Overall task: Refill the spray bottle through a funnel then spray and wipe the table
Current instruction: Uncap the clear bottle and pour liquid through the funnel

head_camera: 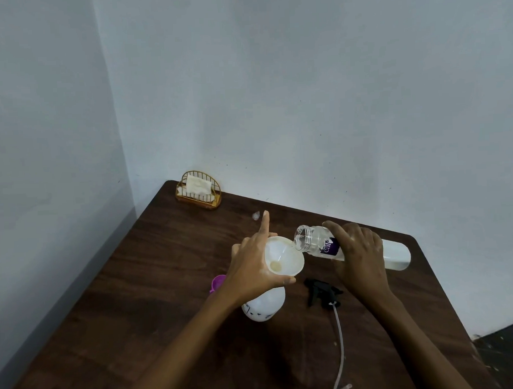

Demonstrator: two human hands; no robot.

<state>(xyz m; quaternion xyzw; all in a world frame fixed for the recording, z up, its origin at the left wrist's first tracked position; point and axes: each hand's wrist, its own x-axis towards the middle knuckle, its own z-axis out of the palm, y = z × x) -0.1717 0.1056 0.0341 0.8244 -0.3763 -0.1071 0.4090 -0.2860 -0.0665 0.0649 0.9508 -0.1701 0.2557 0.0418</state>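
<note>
Head view, and both hands are over the dark wooden table (165,286). The left hand (258,264) wraps around the pale funnel (284,257), thumb tucked under the near rim and index finger sticking straight out toward the wall. That funnel sits in the neck of the white spray bottle (264,305), which stands upright on the table directly below the hand.

Over to the right hand (358,257): it grips a clear bottle (319,241) with a purple label, tipped well over, open mouth right at the funnel's far rim. A thin trickle runs down inside the funnel and a little liquid pools at its bottom. Past the right hand pokes a white cylinder (396,254) (part of the bottle or a separate thing, I cannot tell).

The black spray head (321,291) lies on its side just right of the spray bottle, its 1 long tube (340,352) trailing toward the near edge. A purple cap (218,282) sits just left of the bottle, partly behind the left wrist. Far corner: a gold wire holder (198,194) with white napkins (198,185).
</note>
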